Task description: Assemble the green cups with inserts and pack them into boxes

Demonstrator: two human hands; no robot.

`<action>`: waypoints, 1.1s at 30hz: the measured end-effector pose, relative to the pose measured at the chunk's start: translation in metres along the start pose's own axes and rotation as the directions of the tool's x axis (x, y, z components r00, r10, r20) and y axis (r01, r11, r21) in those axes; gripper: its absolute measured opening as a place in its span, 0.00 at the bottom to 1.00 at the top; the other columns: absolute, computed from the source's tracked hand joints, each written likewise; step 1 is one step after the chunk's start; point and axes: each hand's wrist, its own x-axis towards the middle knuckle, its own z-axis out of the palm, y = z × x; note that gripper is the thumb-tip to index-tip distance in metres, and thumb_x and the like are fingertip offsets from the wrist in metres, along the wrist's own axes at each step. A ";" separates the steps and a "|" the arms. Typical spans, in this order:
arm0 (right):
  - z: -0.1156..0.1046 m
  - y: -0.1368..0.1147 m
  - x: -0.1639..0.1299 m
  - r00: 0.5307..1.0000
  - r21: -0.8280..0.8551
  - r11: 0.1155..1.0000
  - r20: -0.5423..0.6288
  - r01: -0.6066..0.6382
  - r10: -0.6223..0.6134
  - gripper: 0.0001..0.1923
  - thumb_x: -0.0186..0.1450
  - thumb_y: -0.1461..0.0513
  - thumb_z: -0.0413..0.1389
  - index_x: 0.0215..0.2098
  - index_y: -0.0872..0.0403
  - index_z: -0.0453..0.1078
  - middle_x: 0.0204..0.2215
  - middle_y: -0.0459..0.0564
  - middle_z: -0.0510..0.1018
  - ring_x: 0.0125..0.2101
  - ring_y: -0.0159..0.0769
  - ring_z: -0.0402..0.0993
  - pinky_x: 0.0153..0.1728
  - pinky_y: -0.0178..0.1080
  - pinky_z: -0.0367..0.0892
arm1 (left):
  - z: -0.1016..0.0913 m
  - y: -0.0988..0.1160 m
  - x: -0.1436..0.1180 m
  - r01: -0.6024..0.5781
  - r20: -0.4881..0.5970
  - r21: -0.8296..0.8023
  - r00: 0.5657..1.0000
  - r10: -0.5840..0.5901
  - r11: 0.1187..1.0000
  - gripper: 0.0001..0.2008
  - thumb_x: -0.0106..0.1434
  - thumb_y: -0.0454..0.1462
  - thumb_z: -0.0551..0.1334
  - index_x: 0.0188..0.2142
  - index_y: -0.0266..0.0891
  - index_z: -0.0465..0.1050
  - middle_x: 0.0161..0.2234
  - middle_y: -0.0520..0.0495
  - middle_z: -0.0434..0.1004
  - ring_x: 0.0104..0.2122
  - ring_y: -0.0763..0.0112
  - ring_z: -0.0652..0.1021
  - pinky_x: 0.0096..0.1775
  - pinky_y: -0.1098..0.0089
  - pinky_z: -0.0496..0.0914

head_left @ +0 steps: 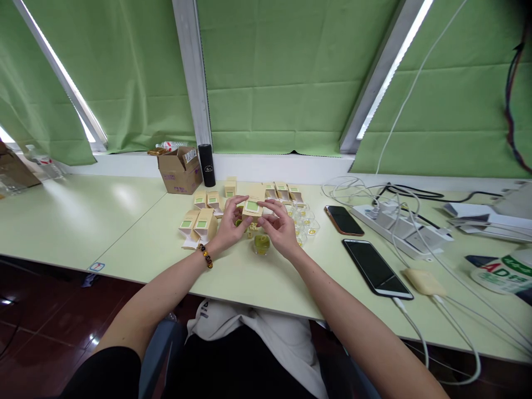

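Observation:
Between my left hand (231, 224) and my right hand (280, 228) I hold a small cream box (252, 208) with a green square on its face, a little above the table. Fingers of both hands are closed on its sides. Just below it a small glass jar (261, 244) with green-yellow contents stands on the table. To the left are several similar boxes (206, 223), some with flaps open. Behind my right hand are more cream boxes (282, 192) and a cluster of small clear containers (305, 221) with yellow bits inside. Other small green items are partly hidden behind my hands.
An open cardboard carton (178, 174) and a black cylinder (206, 165) stand at the back wall. On the right lie two phones (344, 220), a power strip (399, 230) with tangled white cables, a cream power adapter (424, 282) and a white-green roll (502, 272).

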 end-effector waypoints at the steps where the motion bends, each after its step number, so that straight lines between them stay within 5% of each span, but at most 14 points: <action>1: 0.000 0.000 0.000 1.000 -0.005 1.000 -0.003 0.000 0.000 0.24 0.65 0.45 0.68 0.56 0.43 0.77 0.62 0.53 0.63 0.36 0.32 0.81 0.47 0.47 0.82 | 0.001 0.000 0.000 -0.005 -0.004 -0.001 1.000 0.005 1.000 0.27 0.70 0.51 0.67 0.64 0.47 0.67 0.64 0.38 0.60 0.52 0.64 0.77 0.52 0.62 0.76; 14: 0.000 0.005 0.000 1.000 -0.073 0.997 -0.007 -0.001 0.000 0.21 0.68 0.46 0.65 0.56 0.43 0.78 0.62 0.54 0.63 0.34 0.31 0.80 0.44 0.48 0.84 | 0.003 0.004 0.002 -0.016 -0.105 0.111 0.994 0.027 0.994 0.27 0.67 0.55 0.68 0.57 0.43 0.73 0.61 0.35 0.64 0.56 0.56 0.75 0.52 0.56 0.77; 19: 0.001 0.003 -0.001 1.000 -0.067 0.998 -0.002 -0.002 0.002 0.22 0.69 0.48 0.65 0.58 0.42 0.77 0.65 0.55 0.61 0.37 0.33 0.82 0.51 0.51 0.82 | 0.001 0.008 0.001 -0.035 -0.086 0.195 0.995 0.053 0.980 0.26 0.69 0.54 0.66 0.60 0.44 0.71 0.62 0.35 0.64 0.60 0.54 0.73 0.55 0.56 0.76; 22: 0.001 0.002 -0.004 1.000 -0.099 0.995 0.025 0.000 0.003 0.24 0.70 0.47 0.64 0.62 0.41 0.75 0.72 0.55 0.55 0.47 0.40 0.83 0.59 0.52 0.78 | -0.001 0.009 0.001 -0.064 -0.064 0.276 0.994 0.085 0.959 0.28 0.70 0.53 0.66 0.64 0.46 0.69 0.64 0.36 0.63 0.66 0.51 0.68 0.62 0.51 0.71; 25: 0.002 0.003 -0.006 0.997 -0.175 0.984 0.082 0.027 -0.013 0.26 0.71 0.46 0.62 0.65 0.40 0.73 0.76 0.51 0.51 0.71 0.52 0.64 0.67 0.54 0.70 | -0.002 0.009 0.001 -0.091 -0.045 0.351 0.992 0.114 0.932 0.28 0.72 0.53 0.63 0.67 0.47 0.67 0.65 0.36 0.64 0.69 0.51 0.65 0.68 0.48 0.64; 28: 0.001 0.000 -0.008 0.988 -0.241 0.968 0.153 0.069 -0.032 0.28 0.72 0.45 0.61 0.68 0.39 0.71 0.76 0.50 0.58 0.79 0.49 0.37 0.73 0.57 0.59 | -0.002 0.009 0.001 -0.098 -0.054 0.391 0.990 0.129 0.915 0.28 0.74 0.52 0.60 0.68 0.46 0.67 0.66 0.36 0.64 0.69 0.52 0.65 0.70 0.48 0.61; 33: 0.002 -0.014 -0.008 0.974 -0.250 0.958 0.209 0.141 -0.089 0.27 0.71 0.41 0.59 0.62 0.42 0.77 0.77 0.48 0.56 0.77 0.51 0.48 0.75 0.59 0.53 | -0.003 0.009 0.002 -0.039 -0.116 0.368 0.989 0.087 0.929 0.28 0.74 0.53 0.59 0.67 0.44 0.69 0.66 0.36 0.63 0.69 0.51 0.64 0.69 0.50 0.61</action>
